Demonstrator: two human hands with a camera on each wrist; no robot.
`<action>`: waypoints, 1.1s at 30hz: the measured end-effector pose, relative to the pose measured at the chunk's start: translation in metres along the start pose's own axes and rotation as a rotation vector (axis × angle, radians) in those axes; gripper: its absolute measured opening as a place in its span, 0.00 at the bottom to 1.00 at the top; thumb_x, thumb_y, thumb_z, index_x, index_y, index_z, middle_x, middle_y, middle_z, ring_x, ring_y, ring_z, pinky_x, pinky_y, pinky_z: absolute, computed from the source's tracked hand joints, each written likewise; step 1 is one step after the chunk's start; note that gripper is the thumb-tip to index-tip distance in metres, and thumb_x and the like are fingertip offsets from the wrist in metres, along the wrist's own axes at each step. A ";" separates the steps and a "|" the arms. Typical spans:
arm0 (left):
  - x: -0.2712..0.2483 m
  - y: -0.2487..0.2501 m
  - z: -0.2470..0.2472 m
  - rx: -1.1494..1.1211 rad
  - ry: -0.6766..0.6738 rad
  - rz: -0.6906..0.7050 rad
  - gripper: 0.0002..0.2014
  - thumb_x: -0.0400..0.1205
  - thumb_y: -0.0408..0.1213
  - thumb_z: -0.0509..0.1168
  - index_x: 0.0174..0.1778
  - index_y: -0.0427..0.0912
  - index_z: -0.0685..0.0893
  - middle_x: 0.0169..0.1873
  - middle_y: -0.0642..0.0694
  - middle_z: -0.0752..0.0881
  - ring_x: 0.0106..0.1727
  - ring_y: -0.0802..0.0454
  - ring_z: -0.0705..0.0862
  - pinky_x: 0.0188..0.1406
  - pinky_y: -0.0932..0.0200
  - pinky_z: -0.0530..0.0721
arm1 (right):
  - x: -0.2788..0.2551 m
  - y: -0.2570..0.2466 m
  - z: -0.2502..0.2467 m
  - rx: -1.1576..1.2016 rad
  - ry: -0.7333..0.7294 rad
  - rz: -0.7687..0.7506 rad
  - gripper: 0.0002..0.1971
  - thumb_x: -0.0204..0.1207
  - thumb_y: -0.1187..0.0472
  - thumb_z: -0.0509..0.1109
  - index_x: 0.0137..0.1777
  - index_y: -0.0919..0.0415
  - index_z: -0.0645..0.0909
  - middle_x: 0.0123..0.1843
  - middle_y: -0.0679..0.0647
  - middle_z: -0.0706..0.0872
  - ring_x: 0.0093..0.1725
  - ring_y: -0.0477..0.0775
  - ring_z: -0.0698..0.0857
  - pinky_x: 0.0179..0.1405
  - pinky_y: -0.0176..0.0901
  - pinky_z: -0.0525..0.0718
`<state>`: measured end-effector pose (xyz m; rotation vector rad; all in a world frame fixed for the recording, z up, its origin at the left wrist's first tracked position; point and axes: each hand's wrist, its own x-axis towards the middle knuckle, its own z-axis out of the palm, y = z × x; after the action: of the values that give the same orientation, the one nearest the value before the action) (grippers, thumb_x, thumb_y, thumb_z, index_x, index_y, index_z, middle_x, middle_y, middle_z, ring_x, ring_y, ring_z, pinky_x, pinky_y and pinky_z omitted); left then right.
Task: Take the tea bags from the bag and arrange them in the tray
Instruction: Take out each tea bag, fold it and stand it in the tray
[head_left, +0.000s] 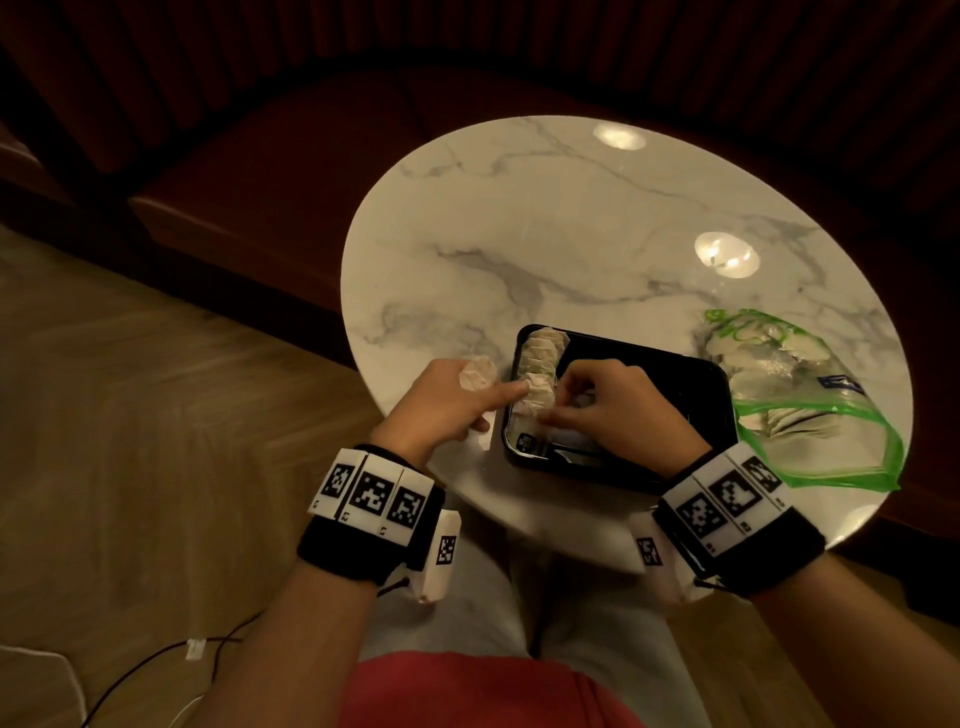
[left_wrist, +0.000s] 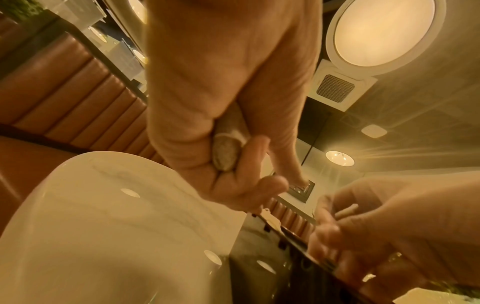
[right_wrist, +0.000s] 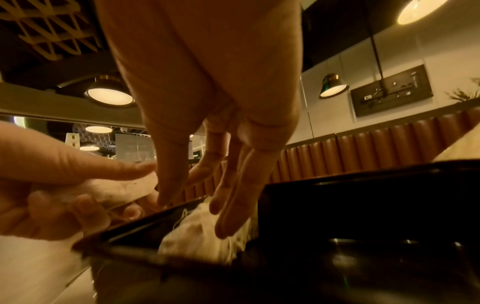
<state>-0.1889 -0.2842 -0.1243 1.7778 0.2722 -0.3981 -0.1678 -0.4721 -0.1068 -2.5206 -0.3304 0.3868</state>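
Under my right hand (head_left: 618, 410) lies the black tray (head_left: 691, 384), where a row of tea bags (head_left: 540, 353) stands packed on edge, saving room. Its fingertips (right_wrist: 223, 230) reach down, pinching the nearest tea bag (head_left: 540, 397), I judge to seat it. My left hand (head_left: 447, 410), just beside it, grips a spare tea bag (left_wrist: 224, 152) in curled fingers, forefinger straight, steadying the row. Beyond my right hand sits the plastic bag (head_left: 800, 400), holding more.

One tray (head_left: 691, 374); one plastic bag (head_left: 810, 415); one tea bag (head_left: 478, 373) in my left hand (head_left: 441, 410); tray row too overlapped to count.
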 end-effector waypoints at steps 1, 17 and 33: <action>-0.001 0.004 0.000 -0.027 0.014 0.004 0.19 0.80 0.53 0.70 0.50 0.37 0.85 0.34 0.50 0.85 0.23 0.63 0.80 0.20 0.71 0.72 | 0.001 -0.002 -0.004 0.044 0.026 -0.026 0.07 0.71 0.57 0.80 0.41 0.56 0.84 0.39 0.44 0.86 0.43 0.39 0.84 0.47 0.34 0.82; -0.016 0.031 0.001 -0.540 -0.255 -0.008 0.47 0.78 0.72 0.27 0.54 0.45 0.86 0.30 0.44 0.82 0.28 0.53 0.78 0.17 0.66 0.69 | 0.005 -0.042 -0.012 0.246 0.090 -0.105 0.04 0.75 0.50 0.75 0.44 0.47 0.87 0.49 0.46 0.81 0.49 0.41 0.79 0.48 0.39 0.76; -0.001 0.011 -0.007 -0.367 0.021 -0.083 0.32 0.86 0.63 0.44 0.50 0.42 0.85 0.36 0.46 0.85 0.35 0.53 0.85 0.28 0.65 0.81 | -0.005 -0.021 -0.040 0.400 0.154 -0.115 0.03 0.79 0.61 0.72 0.46 0.57 0.87 0.39 0.50 0.91 0.40 0.44 0.90 0.40 0.32 0.85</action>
<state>-0.1843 -0.2798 -0.1123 1.4143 0.4083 -0.3631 -0.1622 -0.4770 -0.0617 -2.1138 -0.3018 0.1885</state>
